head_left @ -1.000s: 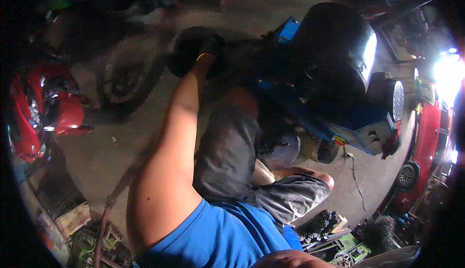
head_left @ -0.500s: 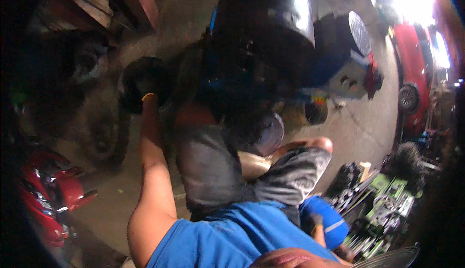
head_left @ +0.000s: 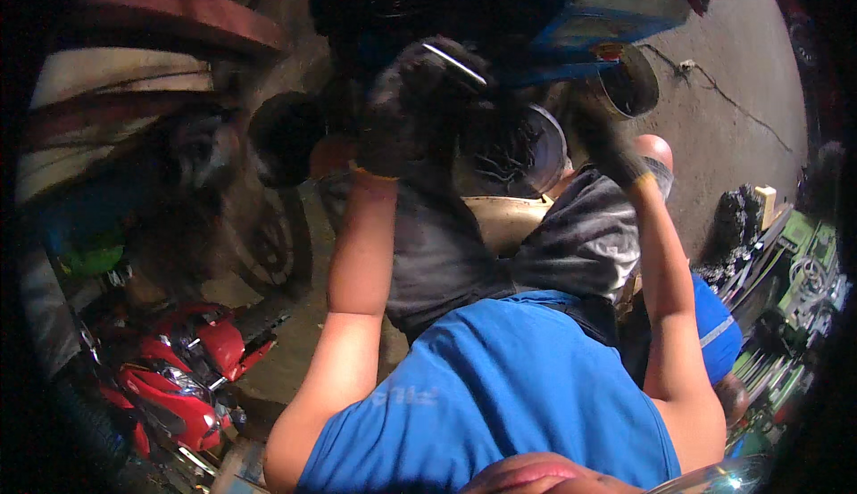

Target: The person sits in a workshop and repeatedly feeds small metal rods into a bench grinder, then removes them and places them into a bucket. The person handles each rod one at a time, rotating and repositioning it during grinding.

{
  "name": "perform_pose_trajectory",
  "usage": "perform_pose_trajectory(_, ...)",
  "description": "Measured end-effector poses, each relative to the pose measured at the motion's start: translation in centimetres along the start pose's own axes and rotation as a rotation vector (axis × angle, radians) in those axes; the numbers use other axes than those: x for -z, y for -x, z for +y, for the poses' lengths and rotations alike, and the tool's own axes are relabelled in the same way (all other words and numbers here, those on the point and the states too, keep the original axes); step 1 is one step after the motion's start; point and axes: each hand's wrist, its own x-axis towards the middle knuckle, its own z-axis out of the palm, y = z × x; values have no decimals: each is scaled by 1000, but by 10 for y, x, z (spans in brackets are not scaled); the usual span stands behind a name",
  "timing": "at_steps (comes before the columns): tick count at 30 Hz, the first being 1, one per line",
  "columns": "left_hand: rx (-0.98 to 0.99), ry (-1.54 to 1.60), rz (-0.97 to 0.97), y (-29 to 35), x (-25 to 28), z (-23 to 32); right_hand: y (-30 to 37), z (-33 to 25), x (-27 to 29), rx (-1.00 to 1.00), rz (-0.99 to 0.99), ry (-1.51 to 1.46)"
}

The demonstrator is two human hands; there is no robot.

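Note:
My left hand (head_left: 406, 106), in a dark glove with a yellow cuff, is in front of the machine. It is closed on a thin shiny metal rod (head_left: 455, 63), which points toward the right. My right hand (head_left: 607, 141), also gloved, hovers above my right knee, beside a round bucket (head_left: 555, 137). Blur and shadow hide its fingers. Several thin bright metal pieces (head_left: 504, 168) lie inside the bucket, which stands between my knees. The dark machine (head_left: 544, 43) with a blue housing rises just beyond both hands.
A dark round container (head_left: 286, 137) stands left of my left knee. Another open container (head_left: 656, 92) sits at the right under the machine. A red motorcycle (head_left: 178, 396) is at lower left, a wheel (head_left: 268, 235) above it. Green metal parts (head_left: 794, 289) and a blue object (head_left: 714, 324) lie right.
My left hand has come from the dark container at left to the machine's front, now with the metal rod. My right hand has risen from low on the right. The view has shifted.

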Motion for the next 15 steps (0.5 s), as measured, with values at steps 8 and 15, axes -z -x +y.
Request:
perform_pose_trajectory(8,-45,-923,-328,1,-27,-119,-83,77,-204,-304,-36,-250)
perform_pose_trajectory(15,641,-1016,-456,19,-28,-121,-69,107,-314,-519,-466,-69)
